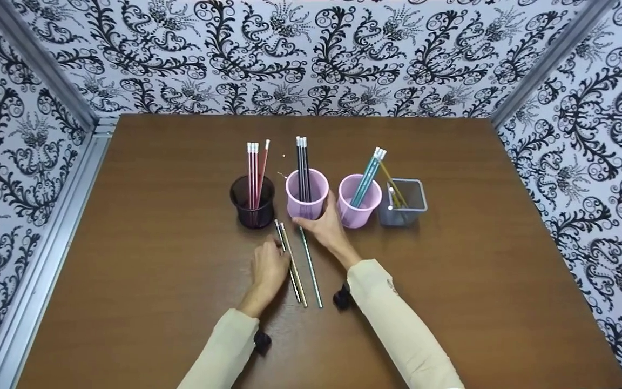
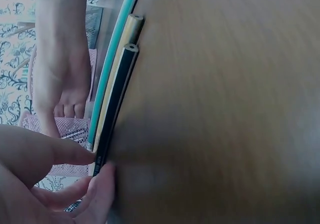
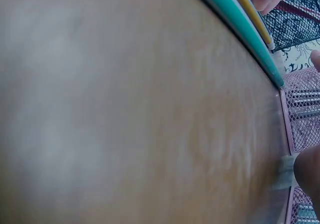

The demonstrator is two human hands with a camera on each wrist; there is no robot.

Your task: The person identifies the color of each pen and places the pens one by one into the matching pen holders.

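Observation:
My left hand (image 1: 270, 265) pinches a black pencil (image 2: 117, 84) lying on the table, thumb and fingertips near its far end. Right beside that pencil lies a yellow-gold pencil (image 1: 296, 265). A green pencil (image 1: 311, 267) lies a little further right, its far end near the middle pink mesh cup (image 1: 291, 201). Around this cup's front and right side my right hand (image 1: 326, 227) holds on, thumb at the front, other fingers partly hidden between the two pink cups. Several black pencils (image 1: 303, 162) stand in the held cup.
A black mesh cup (image 1: 254, 219) with red pencils (image 1: 252, 167) stands left. On the right are another pink cup (image 1: 357, 219) with green pencils (image 1: 367, 178) and a grey square holder (image 1: 411, 216) with yellow pencils (image 1: 392, 183). Patterned walls enclose the brown table (image 1: 478, 259).

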